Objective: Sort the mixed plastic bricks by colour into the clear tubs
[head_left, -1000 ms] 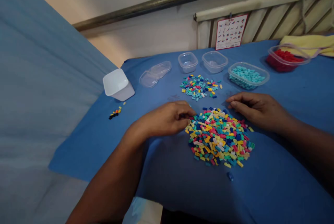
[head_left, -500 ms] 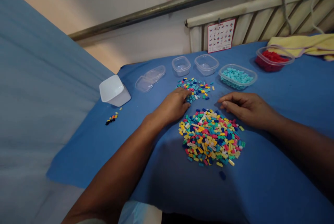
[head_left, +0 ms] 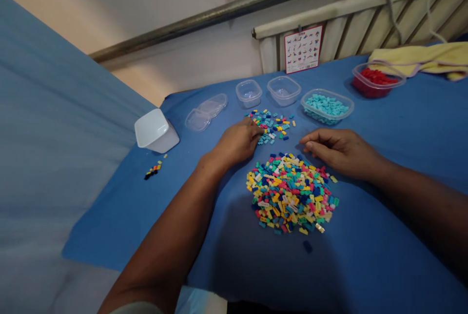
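Observation:
A large heap of small mixed-colour bricks (head_left: 290, 194) lies on the blue cloth (head_left: 383, 236) in front of me. Behind it is a smaller scatter of bricks (head_left: 275, 123). My left hand (head_left: 237, 142) rests palm down with its fingertips at the left edge of that smaller scatter; whether it pinches a brick I cannot tell. My right hand (head_left: 338, 150) lies palm down at the far right edge of the large heap, fingers curled and pointing left, with nothing visibly held.
Along the back stand two empty clear tubs (head_left: 249, 92) (head_left: 283, 89), a tub of teal bricks (head_left: 326, 106), a tub of red bricks (head_left: 376, 80) and clear lids (head_left: 205, 111). A white tub (head_left: 155, 131) and a few dark bricks (head_left: 153, 169) lie left. Yellow cloth (head_left: 420, 55) is far right.
My left hand has moved away from the near heap's left edge to the smaller scatter behind it. My right hand has stayed at the heap's far right edge. The view shifted slightly.

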`<move>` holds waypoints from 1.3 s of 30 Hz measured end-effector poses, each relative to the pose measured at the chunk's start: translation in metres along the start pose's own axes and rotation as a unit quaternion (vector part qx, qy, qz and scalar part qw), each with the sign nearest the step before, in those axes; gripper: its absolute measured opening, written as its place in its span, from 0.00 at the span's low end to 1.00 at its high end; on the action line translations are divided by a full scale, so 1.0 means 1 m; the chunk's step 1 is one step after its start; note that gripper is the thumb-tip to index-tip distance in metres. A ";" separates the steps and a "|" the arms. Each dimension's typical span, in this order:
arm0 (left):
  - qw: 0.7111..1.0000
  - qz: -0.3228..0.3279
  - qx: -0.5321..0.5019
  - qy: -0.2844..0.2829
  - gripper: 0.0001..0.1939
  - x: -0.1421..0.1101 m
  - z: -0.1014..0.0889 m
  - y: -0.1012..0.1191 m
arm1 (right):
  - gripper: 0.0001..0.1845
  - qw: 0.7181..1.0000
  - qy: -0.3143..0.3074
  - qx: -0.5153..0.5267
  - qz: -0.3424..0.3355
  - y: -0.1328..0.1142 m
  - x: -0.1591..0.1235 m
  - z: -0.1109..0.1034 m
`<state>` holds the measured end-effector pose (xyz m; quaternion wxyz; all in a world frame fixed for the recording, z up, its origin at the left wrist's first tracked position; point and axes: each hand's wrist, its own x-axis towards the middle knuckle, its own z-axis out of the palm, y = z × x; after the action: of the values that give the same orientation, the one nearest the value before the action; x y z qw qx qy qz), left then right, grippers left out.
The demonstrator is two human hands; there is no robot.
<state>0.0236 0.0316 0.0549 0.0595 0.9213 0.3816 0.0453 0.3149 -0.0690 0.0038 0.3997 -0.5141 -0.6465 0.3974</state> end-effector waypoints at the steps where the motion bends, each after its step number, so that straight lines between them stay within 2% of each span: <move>1: 1.000 0.005 0.021 -0.014 0.18 0.002 0.000 0.001 | 0.19 1.000 0.001 -0.001 0.000 0.000 0.000 0.000; 6: 0.998 -0.001 0.037 -0.048 0.16 0.004 -0.005 0.002 | 0.18 1.000 0.000 -0.019 -0.010 0.004 0.000 -0.001; 13: 1.000 -0.024 -0.005 0.000 0.06 0.001 -0.008 0.001 | 0.19 1.000 -0.003 -0.021 -0.011 0.005 0.000 -0.001; 17: 0.998 -0.026 -0.037 0.041 0.08 0.009 -0.005 0.016 | 0.17 1.000 0.000 -0.020 -0.021 0.006 0.001 0.000; 23: 1.000 -0.014 0.010 0.012 0.09 0.017 0.003 0.037 | 0.15 1.000 0.003 -0.020 -0.018 0.005 0.002 0.001; 31: 0.998 0.033 -0.056 -0.002 0.10 0.014 -0.001 0.042 | 0.15 0.999 0.004 -0.030 -0.018 0.003 0.001 0.003; 34: 0.997 0.026 -0.079 0.003 0.16 0.013 -0.002 0.043 | 0.16 1.000 0.015 -0.009 -0.021 0.002 0.001 0.005; 36: 0.997 0.031 -0.073 0.006 0.19 0.014 0.000 0.042 | 0.15 1.000 0.018 -0.004 -0.021 0.001 0.001 0.006; 39: 0.998 0.036 -0.038 0.019 0.20 0.015 0.005 0.042 | 0.15 1.000 0.010 -0.011 -0.026 0.001 0.002 0.005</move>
<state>0.0643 0.0128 0.0561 0.0850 0.9305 0.3473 0.0795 0.3099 -0.0677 0.0011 0.4102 -0.5059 -0.6599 0.3745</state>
